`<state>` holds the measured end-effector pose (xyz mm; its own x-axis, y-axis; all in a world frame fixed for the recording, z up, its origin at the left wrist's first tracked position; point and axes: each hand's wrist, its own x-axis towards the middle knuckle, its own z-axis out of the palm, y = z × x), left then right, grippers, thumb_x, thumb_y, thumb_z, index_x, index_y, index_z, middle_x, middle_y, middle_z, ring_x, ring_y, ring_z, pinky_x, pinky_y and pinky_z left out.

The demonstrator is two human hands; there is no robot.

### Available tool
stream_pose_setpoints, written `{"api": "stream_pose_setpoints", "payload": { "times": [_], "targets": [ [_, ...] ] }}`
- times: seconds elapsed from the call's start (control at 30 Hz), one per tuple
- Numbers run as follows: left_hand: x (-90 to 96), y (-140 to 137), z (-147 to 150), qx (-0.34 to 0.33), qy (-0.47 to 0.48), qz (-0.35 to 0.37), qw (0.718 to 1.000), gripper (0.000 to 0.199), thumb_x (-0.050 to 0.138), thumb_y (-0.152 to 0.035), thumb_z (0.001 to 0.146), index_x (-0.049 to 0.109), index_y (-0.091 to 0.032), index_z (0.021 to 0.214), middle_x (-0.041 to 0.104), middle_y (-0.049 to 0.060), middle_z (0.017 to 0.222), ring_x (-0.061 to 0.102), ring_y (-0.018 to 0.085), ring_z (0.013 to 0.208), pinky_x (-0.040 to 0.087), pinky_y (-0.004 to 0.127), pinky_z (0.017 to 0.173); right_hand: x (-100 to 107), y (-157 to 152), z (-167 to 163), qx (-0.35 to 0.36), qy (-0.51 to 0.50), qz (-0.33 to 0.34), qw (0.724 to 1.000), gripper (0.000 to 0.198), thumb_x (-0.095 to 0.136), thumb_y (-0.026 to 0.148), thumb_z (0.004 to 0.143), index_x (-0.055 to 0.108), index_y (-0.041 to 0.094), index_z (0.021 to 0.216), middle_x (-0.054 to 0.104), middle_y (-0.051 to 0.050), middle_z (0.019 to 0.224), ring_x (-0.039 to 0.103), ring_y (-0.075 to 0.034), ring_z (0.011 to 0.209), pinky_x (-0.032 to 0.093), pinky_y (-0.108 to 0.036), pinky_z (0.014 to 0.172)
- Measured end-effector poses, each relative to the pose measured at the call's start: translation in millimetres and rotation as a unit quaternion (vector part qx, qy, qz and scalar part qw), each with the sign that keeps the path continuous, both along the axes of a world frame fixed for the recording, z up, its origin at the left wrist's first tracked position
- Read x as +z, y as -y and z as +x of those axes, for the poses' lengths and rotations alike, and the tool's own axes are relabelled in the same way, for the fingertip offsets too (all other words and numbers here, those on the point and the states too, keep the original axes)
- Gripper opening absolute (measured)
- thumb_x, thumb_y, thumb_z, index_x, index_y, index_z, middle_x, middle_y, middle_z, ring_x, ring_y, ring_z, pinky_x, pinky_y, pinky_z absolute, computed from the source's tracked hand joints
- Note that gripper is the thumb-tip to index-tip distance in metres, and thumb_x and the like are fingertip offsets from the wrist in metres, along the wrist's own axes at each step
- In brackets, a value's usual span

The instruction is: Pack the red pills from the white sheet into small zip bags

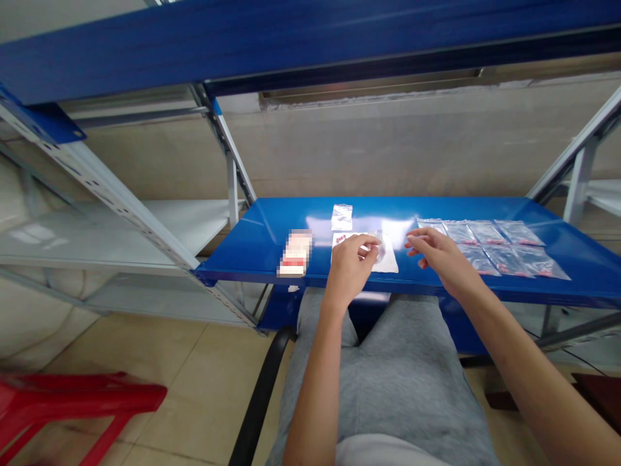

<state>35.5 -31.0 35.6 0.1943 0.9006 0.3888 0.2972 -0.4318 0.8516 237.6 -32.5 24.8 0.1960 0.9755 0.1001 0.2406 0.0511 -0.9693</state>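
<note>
Above the blue shelf's (252,243) front edge, the left hand (350,262) seemingly pinches a clear bag (381,248); the right hand (433,251), fingers loosely parted, shows nothing held. Red pieces (341,239) lie unbagged on white paper (391,263). Rightward, two rows of bags (519,233) look filled. One flat bag (342,218) lies nearer the back edge.

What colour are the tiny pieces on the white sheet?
The tiny pieces look reddish, best seen in the head view.

desk (291,213): plain blue. bags (520,233): clear, showing red inside. sheet (389,261): plain white. pieces (341,239): red. trousers (388,369): mottled grey. stool (97,396): solid red. armrest (260,396): black. floor (191,349): beige, crossed by darker lines.
</note>
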Motion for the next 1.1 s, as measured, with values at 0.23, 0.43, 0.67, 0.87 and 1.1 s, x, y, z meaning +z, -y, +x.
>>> {"api": "stream_pose_setpoints", "payload": {
  "times": [0.23,0.43,0.67,0.87,1.1],
  "targets": [
    [-7.0,-9.7,-16.7,-0.077,0.072,-0.067,0.992,0.015,0.063,-0.019,0.092,0.074,-0.018,0.103,0.075,0.006,0.104,0.070,0.012,0.075,0.057,0.022,0.067,-22.2,-3.2,-14.2,0.180,-0.220,-0.105,0.953,0.036,0.081,0.043,0.080,0.070,0.023,0.108,0.075,-0.009,0.111,0.074,-0.022,0.096,0.056,-0.025,0.063],
    [-16.8,-19.1,-26.9,-0.075,0.074,-0.094,0.990,0.019,0.063,-0.016,0.088,0.074,-0.017,0.104,0.074,0.005,0.100,0.070,0.011,0.073,0.055,0.021,0.063,-29.9,-6.9,-20.7,0.136,-0.221,-0.059,0.964,0.040,0.094,0.045,0.064,0.072,0.020,0.084,0.073,-0.004,0.081,0.072,-0.016,0.076,0.059,-0.022,0.064],
    [-10.5,-56.3,-49.9,0.044,-0.002,-0.046,0.998,0.023,0.061,-0.005,0.083,0.074,-0.017,0.097,0.076,0.006,0.098,0.072,0.016,0.083,0.058,0.027,0.075,-4.1,-53.7,-13.2,0.082,-0.114,-0.041,0.989,0.029,0.094,0.030,0.068,0.068,0.017,0.075,0.076,-0.008,0.077,0.075,-0.019,0.068,0.066,-0.030,0.071],
    [-4.8,-89.9,-59.9,0.056,-0.166,-0.007,0.985,0.027,0.070,-0.011,0.081,0.075,-0.019,0.105,0.077,0.007,0.102,0.071,0.020,0.087,0.058,0.034,0.085,19.3,-96.4,-33.1,0.039,0.120,-0.050,0.991,0.015,0.083,0.011,0.074,0.069,0.013,0.069,0.074,-0.008,0.066,0.077,-0.023,0.063,0.063,-0.028,0.063],
    [-28.0,-117.4,-54.6,0.005,-0.223,-0.025,0.975,0.044,0.076,-0.011,0.077,0.071,-0.016,0.121,0.074,0.014,0.121,0.072,0.025,0.096,0.058,0.038,0.091,24.8,-108.6,-66.6,0.052,0.348,-0.030,0.935,0.010,0.072,0.002,0.076,0.069,0.011,0.071,0.076,-0.010,0.069,0.077,-0.022,0.063,0.055,-0.022,0.056]
  ]
}}
